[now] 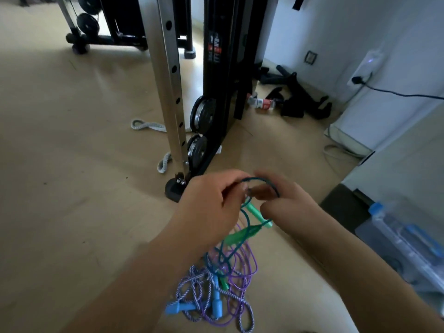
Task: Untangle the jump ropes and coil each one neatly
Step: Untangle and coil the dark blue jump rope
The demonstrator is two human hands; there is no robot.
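- Teal rope point(262, 180) arches in a small loop between both hands, raised above the floor point(72, 164).
- Left hand point(209, 207) has its fingers curled and pinches one end of that loop; the fingertips are blurred.
- Right hand point(288, 207) grips the other end of the loop, thumb and fingers closed round the cord.
- Two green handles point(258, 213) hang just below the hands, one slanting under the right thumb and the other lower down; the teal rope trails from them to the floor.
- Directly beneath the hands lies the tangle point(216, 292) on the floor: a thin purple rope point(249, 263) and a twisted purple-and-white rope point(249, 308) looped over each other, with the teal rope running into the heap.
- Two blue handles point(179, 308) lie in the heap, one at its left edge and one near its middle.
- A metal post point(171, 92) of a gym machine stands beyond the hands, with a grey cord point(144, 124) on the floor beside it.
- At the right edge lies a clear bottle with a blue cap point(406, 243).
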